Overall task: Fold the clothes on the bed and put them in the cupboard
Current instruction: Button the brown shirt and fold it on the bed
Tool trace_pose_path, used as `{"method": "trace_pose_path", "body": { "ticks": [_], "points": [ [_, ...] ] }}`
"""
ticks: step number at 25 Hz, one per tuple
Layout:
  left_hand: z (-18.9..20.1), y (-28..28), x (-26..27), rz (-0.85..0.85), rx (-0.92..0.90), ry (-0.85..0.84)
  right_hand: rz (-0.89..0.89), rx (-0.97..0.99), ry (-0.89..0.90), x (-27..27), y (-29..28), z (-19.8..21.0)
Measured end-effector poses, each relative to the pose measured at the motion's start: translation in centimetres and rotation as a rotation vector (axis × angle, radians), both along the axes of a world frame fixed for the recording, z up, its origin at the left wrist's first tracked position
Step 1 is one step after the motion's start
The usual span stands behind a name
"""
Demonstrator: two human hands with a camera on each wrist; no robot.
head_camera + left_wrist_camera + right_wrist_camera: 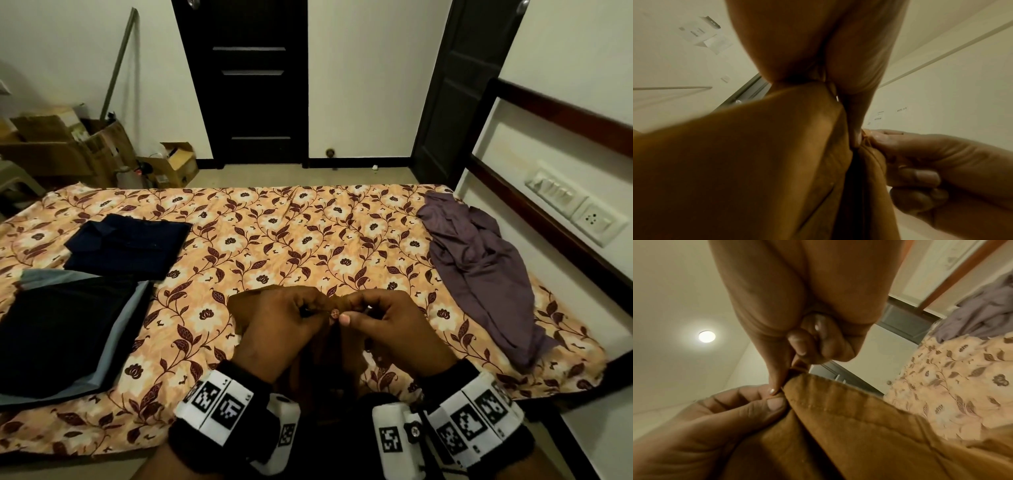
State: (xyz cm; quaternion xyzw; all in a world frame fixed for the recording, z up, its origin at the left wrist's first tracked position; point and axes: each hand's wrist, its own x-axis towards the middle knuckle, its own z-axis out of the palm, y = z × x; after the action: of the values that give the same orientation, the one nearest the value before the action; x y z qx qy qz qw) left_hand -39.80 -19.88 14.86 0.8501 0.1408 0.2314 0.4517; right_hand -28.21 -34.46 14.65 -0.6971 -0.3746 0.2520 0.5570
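Note:
Both hands hold a brown garment above the bed's near edge. My left hand and right hand pinch its edge together at a small button. The left wrist view is filled by the brown cloth, with the right hand pinching its seam. In the right wrist view the stitched hem hangs below the right hand's fingers, and the left hand meets them. On the bed lie a folded navy shirt, a folded black and grey pile and a crumpled purple garment.
The floral bedsheet covers the bed. A headboard with wall switches runs along the right. Beyond the bed are a shut dark door and an open dark door. Cardboard boxes crowd the far left floor.

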Motion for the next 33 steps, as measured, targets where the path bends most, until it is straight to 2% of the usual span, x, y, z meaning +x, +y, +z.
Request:
{"method": "trace_pose_path", "body": {
  "ticks": [2, 6, 8, 9, 12, 15, 18, 20, 22, 23, 24, 26, 29, 31, 33],
  "points": [
    [1.3, 0.4, 0.6, -0.011, 0.032, 0.013, 0.04, -0.059, -0.19, 0.8, 0.5, 1.5],
    [3.0, 1.8, 2.1, -0.11, 0.079, 0.052, 0.068, -0.301, -0.789, 1.4, 1.9, 3.5],
    [3.0, 2.2, 2.6, -0.035, 0.103, -0.017, -0.022, -0.251, -0.983, 1.2, 2.4, 3.7],
    [2.8, 2.2, 2.8, 0.009, 0.113, -0.055, -0.068, -0.202, -1.013, 1.2, 2.6, 3.6],
    [2.0, 1.7, 3.2, 0.081, 0.171, -0.094, -0.241, -0.1, -0.998, 1.6, 3.9, 3.2],
    [2.1, 1.4, 3.5, 0.043, 0.211, -0.07, -0.354, -0.105, -0.927, 1.3, 5.2, 2.2],
    [1.9, 2.6, 2.6, -0.056, 0.187, 0.236, -0.379, -0.191, -0.713, 2.0, 4.4, 0.3],
    [0.1, 3.6, 0.7, -0.218, 0.089, 0.467, -0.359, -0.368, -0.649, 3.7, 2.6, -1.5],
    [-2.1, 3.9, -1.6, -0.461, 0.041, 0.744, -0.187, -0.694, -0.629, 6.2, 0.4, -4.0],
    [-3.2, 4.1, -2.4, -0.53, 0.07, 0.861, -0.068, -0.852, -0.59, 7.1, -0.6, -5.2],
    [-4.1, 4.9, -2.5, -0.527, 0.102, 0.909, 0.028, -0.978, -0.55, 8.0, -1.5, -6.2],
    [-5.9, 7.3, -1.1, -0.418, 0.145, 0.865, 0.136, -1.152, -0.51, 9.4, -2.8, -7.6],
    [-8.2, 10.4, 3.8, -0.24, 0.181, 0.742, 0.253, -1.16, -0.383, 10.9, -2.8, -8.7],
    [-9.7, 11.2, 8.2, -0.211, 0.199, 0.694, 0.314, -1.137, -0.243, 11.3, -1.9, -9.5],
    [-11.9, 11.2, 12.4, -0.25, 0.171, 0.706, 0.315, -1.125, -0.237, 11.5, -1.2, -10.9]
  ]
}}
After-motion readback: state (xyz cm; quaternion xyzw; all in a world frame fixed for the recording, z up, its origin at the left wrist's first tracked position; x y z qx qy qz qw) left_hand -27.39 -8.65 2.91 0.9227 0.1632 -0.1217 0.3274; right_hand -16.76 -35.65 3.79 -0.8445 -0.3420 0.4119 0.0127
